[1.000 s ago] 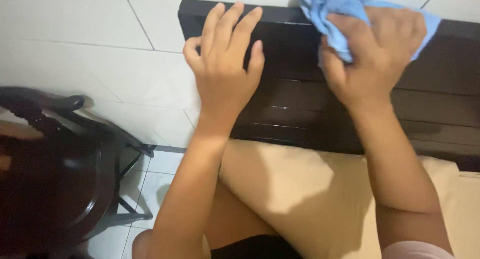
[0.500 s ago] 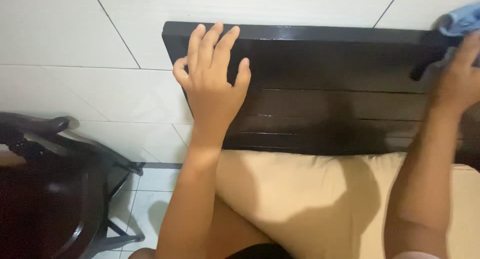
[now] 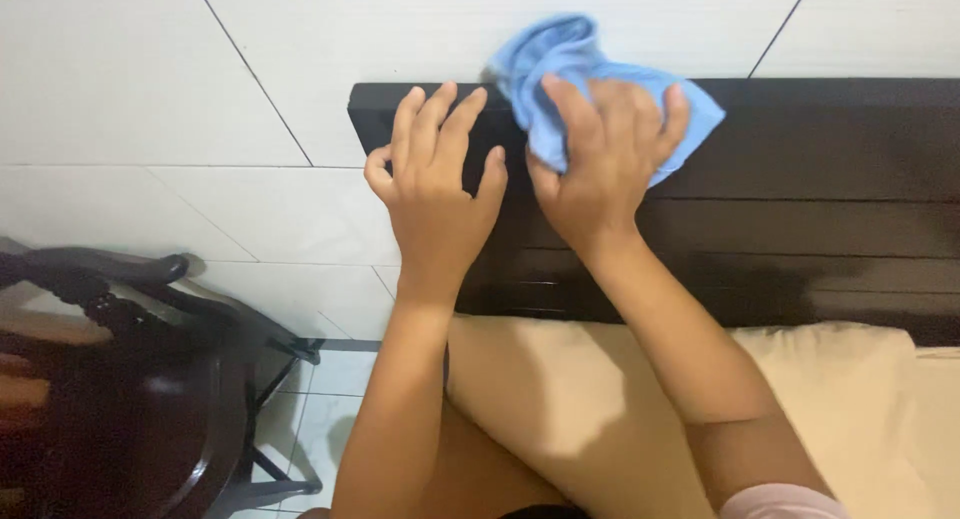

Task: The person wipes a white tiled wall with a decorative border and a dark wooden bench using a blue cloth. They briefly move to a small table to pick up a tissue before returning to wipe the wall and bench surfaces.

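Note:
A dark glossy wooden headboard point(image 3: 800, 199) runs along a white tiled wall. My left hand point(image 3: 437, 194) rests flat on its left end, fingers spread, holding nothing. Right beside it, my right hand point(image 3: 603, 164) presses a crumpled light blue cloth point(image 3: 560, 64) against the headboard's top edge. The cloth bunches above and around my fingers.
A beige pillow or mattress point(image 3: 850, 409) lies below the headboard. A dark wooden chair point(image 3: 120, 379) with a curved seat stands at the lower left on the pale tiled floor point(image 3: 330, 374). The white tiled wall point(image 3: 150, 99) fills the upper left.
My right hand swept the blue cloth from the far right of the headboard back to the left, ending beside my left hand. The left hand stayed on the headboard's left end.

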